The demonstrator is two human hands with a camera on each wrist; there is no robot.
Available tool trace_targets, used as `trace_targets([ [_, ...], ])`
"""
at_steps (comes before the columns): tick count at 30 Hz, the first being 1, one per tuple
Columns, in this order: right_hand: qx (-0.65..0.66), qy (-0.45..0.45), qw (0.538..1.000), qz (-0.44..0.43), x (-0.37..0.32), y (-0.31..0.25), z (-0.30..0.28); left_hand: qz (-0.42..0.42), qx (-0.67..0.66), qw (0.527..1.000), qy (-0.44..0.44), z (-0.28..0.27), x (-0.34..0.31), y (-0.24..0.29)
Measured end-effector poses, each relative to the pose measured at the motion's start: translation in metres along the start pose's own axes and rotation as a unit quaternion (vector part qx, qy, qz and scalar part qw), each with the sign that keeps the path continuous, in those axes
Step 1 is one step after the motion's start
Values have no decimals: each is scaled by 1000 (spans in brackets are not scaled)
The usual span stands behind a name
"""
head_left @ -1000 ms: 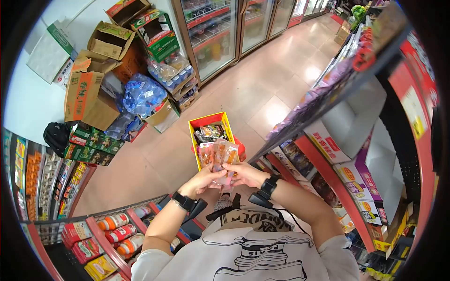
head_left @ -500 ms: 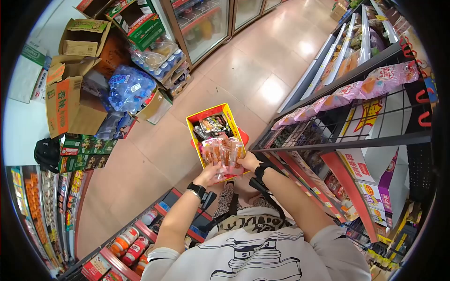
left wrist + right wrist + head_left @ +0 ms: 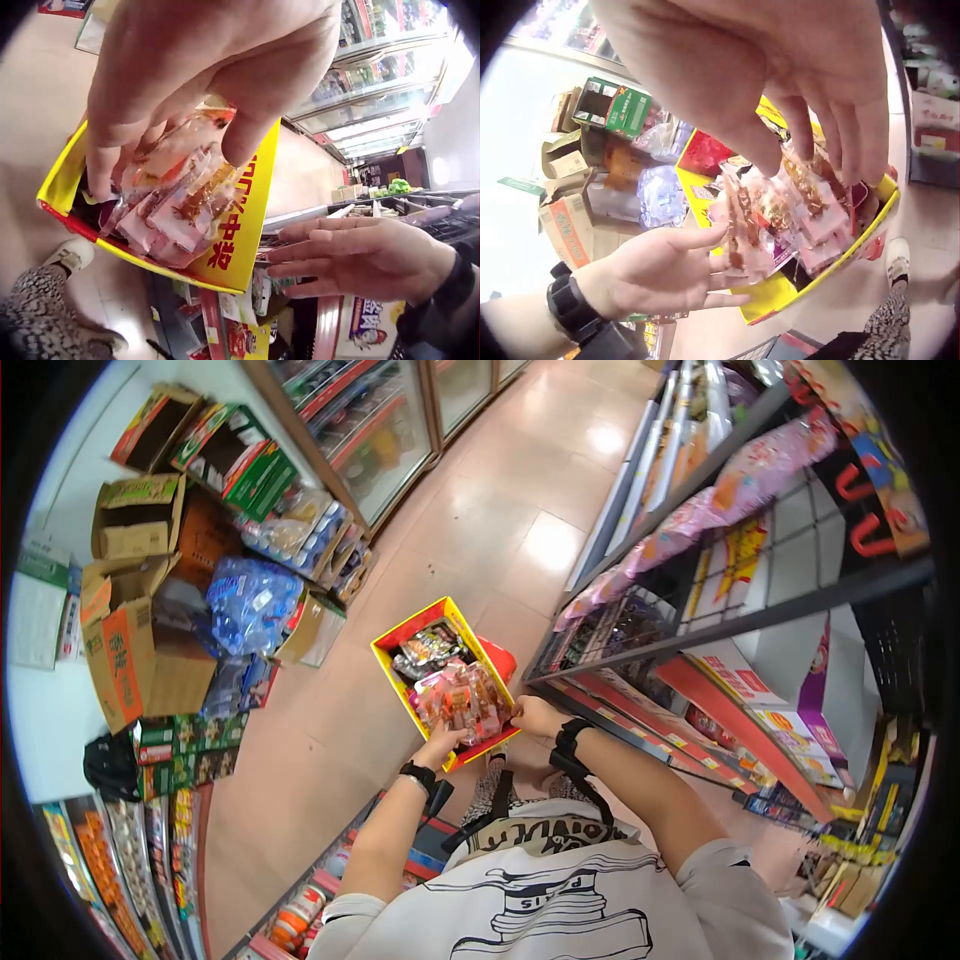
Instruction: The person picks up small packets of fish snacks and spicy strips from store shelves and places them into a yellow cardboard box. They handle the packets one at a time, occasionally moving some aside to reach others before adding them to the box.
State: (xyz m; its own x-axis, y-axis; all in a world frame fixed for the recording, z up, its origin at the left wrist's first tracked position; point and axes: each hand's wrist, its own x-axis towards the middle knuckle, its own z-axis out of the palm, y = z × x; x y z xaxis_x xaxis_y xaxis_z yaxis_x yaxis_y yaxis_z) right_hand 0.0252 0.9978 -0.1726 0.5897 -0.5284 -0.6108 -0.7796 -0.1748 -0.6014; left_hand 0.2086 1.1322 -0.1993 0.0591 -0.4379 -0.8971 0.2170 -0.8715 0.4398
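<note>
A yellow-and-red carton (image 3: 385,645) stands on the floor in front of me and holds snack packets. My left hand (image 3: 443,741) reaches into its near end and grips a bundle of clear pink packets (image 3: 458,698). In the left wrist view the left hand's (image 3: 169,161) fingers and thumb curl round the packets (image 3: 176,210) inside the carton (image 3: 240,240). My right hand (image 3: 530,715) hovers beside the carton's near right corner, with straight fingers and nothing in it. In the right wrist view the right hand (image 3: 817,150) hangs just above the packets (image 3: 795,202).
A red basket (image 3: 502,657) shows under the carton. Stocked shelves (image 3: 700,690) run along the right and a low shelf with jars (image 3: 300,915) along the near left. Cardboard boxes (image 3: 130,630) and bottled water (image 3: 250,600) pile up left. Fridge doors (image 3: 370,430) stand beyond the tiled floor (image 3: 480,550).
Both hands carried the packets from near my body forward and down into the carton. The right hand let go of them and drew aside. The head view swung downward.
</note>
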Motion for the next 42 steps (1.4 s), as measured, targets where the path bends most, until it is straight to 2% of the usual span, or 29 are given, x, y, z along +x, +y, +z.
trace_targets([
  [1,7,26,999,-37,-13,1,-9,41,11,999,0,1,-3,1],
  [2,13,41,999,-33,-20,8,-13,84,23,996,-1,2,-6,2],
  [4,34,64,997,-36,-39,25,-21,98,8,995,11,0,-4,2],
  [6,92,97,991,-30,-64,39,-33,163,-66,984,1,-12,38,-30],
  [8,74,133,988,-39,-89,63,-38,164,-109,978,-67,-4,5,-4],
  [10,90,180,979,5,-120,80,-44,93,-187,971,-119,-23,34,-16],
  [12,111,205,972,18,-148,99,-45,41,-111,990,-82,-20,27,-1],
  [14,118,247,961,34,-186,113,-52,64,-84,994,-37,15,-17,29],
  [16,152,271,950,24,-220,133,-50,92,-49,993,-58,42,-37,44],
  [20,147,310,936,77,-289,175,-40,136,59,982,-120,99,-58,62],
  [21,160,325,928,80,-314,177,-41,155,24,977,-147,122,-76,65],
  [24,205,362,903,102,-383,190,-38,182,78,966,-163,186,-94,63],
  [26,206,391,891,101,-411,221,-20,179,109,963,-168,230,-107,61],
  [28,255,445,855,76,-444,244,-10,218,174,937,-208,269,-114,55],
  [30,260,452,850,75,-481,256,-5,229,207,923,-229,309,-128,54],
  [32,283,484,822,99,-516,259,-5,252,278,888,-267,350,-148,52],
  [34,278,492,818,105,-543,265,-6,252,266,885,-287,383,-171,48],
  [36,300,537,787,39,-563,280,-8,276,321,842,-333,411,-187,47],
  [37,295,534,791,40,-575,277,-16,287,312,833,-356,424,-200,46],
  [38,345,541,767,13,-589,270,-29,287,304,835,-357,433,-212,45],
  [39,391,546,740,-12,-602,264,-44,300,319,819,-371,443,-221,45],
  [40,381,544,748,-9,-611,263,-56,316,332,801,-385,452,-226,43],
  [42,370,631,677,-79,-625,259,-80,315,332,794,-400,464,-227,39],
])
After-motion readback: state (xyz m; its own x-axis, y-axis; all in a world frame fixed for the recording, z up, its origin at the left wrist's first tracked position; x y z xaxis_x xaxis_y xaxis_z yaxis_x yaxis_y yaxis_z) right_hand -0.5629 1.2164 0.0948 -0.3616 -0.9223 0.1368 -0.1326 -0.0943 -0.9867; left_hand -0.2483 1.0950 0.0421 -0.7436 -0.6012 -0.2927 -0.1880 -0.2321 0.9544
